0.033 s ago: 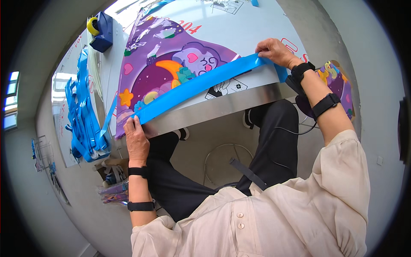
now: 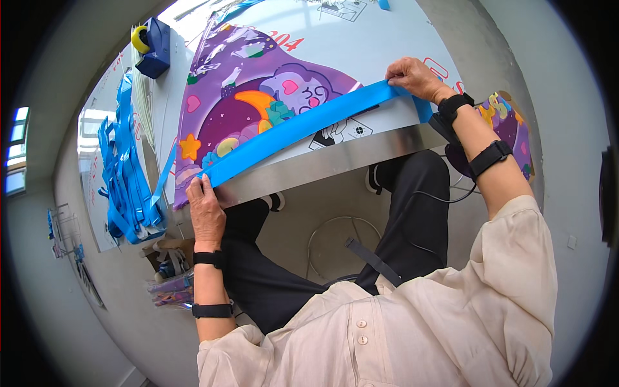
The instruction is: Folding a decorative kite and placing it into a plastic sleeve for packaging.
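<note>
A purple printed fabric (image 2: 232, 84) with a moon, a star and cartoon figures lies on the white table (image 2: 387, 39). A long blue strip (image 2: 303, 126) runs along the fabric's near edge. My left hand (image 2: 205, 209) pinches the strip's left end at the table's metal front edge (image 2: 335, 161). My right hand (image 2: 416, 77) grips the strip's right end, pressing it down on the tabletop. Both wrists and forearms wear black bands.
A heap of blue strips (image 2: 126, 174) hangs over the table's left side. A blue tape dispenser (image 2: 151, 42) with a yellow roll stands at the far left. Another purple printed piece (image 2: 509, 122) lies beside my right arm. Colourful scraps (image 2: 171, 290) sit on the floor.
</note>
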`<action>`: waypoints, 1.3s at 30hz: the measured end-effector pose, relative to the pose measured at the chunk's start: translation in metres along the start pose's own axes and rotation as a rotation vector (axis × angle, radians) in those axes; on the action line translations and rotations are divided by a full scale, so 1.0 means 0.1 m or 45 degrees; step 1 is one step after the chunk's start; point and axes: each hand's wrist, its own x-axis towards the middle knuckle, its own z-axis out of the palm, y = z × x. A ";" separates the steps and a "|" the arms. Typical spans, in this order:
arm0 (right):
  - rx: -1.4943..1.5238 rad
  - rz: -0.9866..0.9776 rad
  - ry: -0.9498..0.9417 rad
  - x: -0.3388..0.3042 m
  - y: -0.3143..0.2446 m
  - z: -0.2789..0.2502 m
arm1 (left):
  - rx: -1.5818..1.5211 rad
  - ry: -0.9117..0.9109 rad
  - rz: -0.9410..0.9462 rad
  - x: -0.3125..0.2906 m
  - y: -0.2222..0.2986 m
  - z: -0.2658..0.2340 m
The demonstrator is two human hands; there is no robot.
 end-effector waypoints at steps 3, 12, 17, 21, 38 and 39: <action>-0.138 0.049 -0.054 0.06 0.02 0.01 | 0.045 0.057 0.008 -0.01 0.03 -0.01; -0.144 0.075 -0.064 0.07 -0.13 0.05 | 0.235 -0.033 -0.014 0.01 0.09 -0.06; -0.386 0.064 -0.036 0.11 -0.32 0.17 | 0.231 -0.003 0.008 0.01 0.09 -0.05; -0.347 0.105 0.028 0.12 -0.44 0.27 | 0.245 -0.028 -0.009 0.02 0.08 -0.05; -0.325 0.363 -0.536 0.49 -1.02 0.30 | 0.242 -0.006 -0.002 0.03 0.09 -0.07; -0.125 0.554 -0.609 0.52 -1.03 0.28 | 0.244 -0.022 -0.018 0.03 0.09 -0.07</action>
